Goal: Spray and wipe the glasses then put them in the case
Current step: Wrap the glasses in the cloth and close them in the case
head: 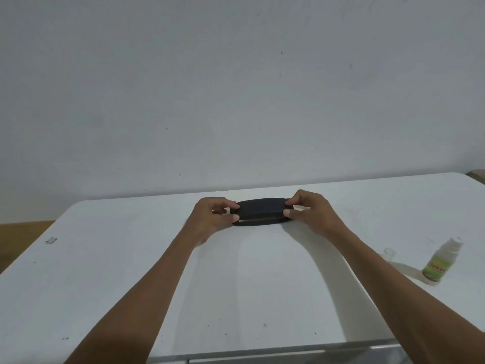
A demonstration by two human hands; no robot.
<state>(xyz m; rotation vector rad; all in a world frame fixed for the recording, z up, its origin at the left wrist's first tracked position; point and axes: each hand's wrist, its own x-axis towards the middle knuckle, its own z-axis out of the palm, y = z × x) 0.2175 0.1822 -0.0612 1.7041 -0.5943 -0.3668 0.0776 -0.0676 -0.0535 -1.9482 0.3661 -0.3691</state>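
Note:
A black oval glasses case (261, 210) lies on the white table (131, 271) near its far edge. Its lid stands a narrow crack above the base, and a brownish lining shows in the gap. My left hand (214, 215) grips the case's left end, thumb low and fingers on the lid. At the right end, my right hand (307, 210) holds it the same way. The glasses are not visible. A small spray bottle (441, 261) with a green label stands at the right of the table.
A small clear cap (389, 252) lies on the table left of the spray bottle. A plain grey wall (236, 88) rises behind the table. Wooden floor (21, 237) shows past the table's left edge.

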